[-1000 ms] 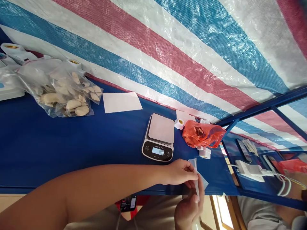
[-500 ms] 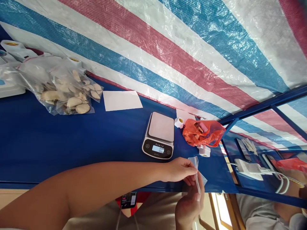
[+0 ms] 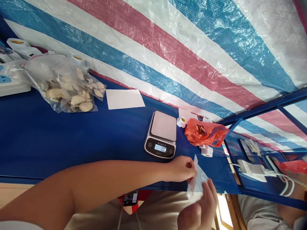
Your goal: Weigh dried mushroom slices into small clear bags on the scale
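A small clear plastic bag (image 3: 198, 179) is pinched at its left edge by my left hand (image 3: 183, 168), near the table's front edge. My right hand (image 3: 202, 207) is just below and right of the bag, blurred by motion, its fingers raised against or close to the plastic. Beyond my left hand lies a digital scale (image 3: 161, 134) with a bare plate and a display reading 0.0. To the right of the scale is a red plastic bag (image 3: 203, 131) with brown pieces inside.
Clear bags of pale dried slices (image 3: 79, 100) lie at the left beside white devices (image 3: 14, 83). A white paper (image 3: 124, 99) lies behind the blue table's (image 3: 96, 134) middle. Blue frame bars (image 3: 271, 195) stand at the right; a phone (image 3: 130, 198) is on my lap.
My right hand has moved right and down from the small bag's edge, and its fingers have spread. The bag now faces up more broadly. The view has shifted slightly.
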`<state>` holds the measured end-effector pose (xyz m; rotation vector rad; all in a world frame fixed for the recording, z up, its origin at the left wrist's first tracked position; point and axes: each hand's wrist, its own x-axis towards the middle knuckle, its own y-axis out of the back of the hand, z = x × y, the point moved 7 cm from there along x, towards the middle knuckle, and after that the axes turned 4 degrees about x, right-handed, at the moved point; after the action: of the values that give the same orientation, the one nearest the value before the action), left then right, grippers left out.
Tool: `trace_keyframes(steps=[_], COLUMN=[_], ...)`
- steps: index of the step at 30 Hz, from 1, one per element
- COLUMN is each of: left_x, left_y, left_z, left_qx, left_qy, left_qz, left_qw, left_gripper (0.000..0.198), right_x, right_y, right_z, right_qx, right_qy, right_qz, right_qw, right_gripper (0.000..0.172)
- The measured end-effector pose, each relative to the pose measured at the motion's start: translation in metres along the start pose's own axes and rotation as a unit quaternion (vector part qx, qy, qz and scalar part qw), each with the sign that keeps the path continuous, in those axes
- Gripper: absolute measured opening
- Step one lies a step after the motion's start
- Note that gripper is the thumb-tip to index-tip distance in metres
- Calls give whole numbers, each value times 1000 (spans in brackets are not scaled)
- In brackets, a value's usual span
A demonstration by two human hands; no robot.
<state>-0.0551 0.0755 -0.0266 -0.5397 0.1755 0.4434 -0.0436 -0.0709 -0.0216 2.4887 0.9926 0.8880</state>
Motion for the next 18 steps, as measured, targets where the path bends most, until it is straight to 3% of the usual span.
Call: trace_keyframes(steps=[3,5,8,11,14,18], left_x=[3,5,5,4,2,1], left_y=[0,-1,-1,-2,-3,-4], left_z=[-1,-1,-1,-2,-1,0], left_qx=[-20,-26,-24,-24,-23,-20], left_qy=[5,5,5,8,12,18], left_qz=[-2,-9,-14,-18,-23,-32], left_qw=[1000,1000,1000,1000,999,999], left_gripper=[13,15,16,17,17,15], right_x=[-38,-59,-77,-87,-98,-106], right_y=[-26,-62,-115,-145,-158,-164], right_z=[-18,-20,2,31,50,57], right_qx=[8,-1,-100,-147,-148,-178], right_qy=[101,124,76,8,-55,-114], right_qz=[-98,-216,-357,-442,-511,-558], right_qw=[990,969,926,885,845,803], right_gripper=[37,21,21,22,26,30])
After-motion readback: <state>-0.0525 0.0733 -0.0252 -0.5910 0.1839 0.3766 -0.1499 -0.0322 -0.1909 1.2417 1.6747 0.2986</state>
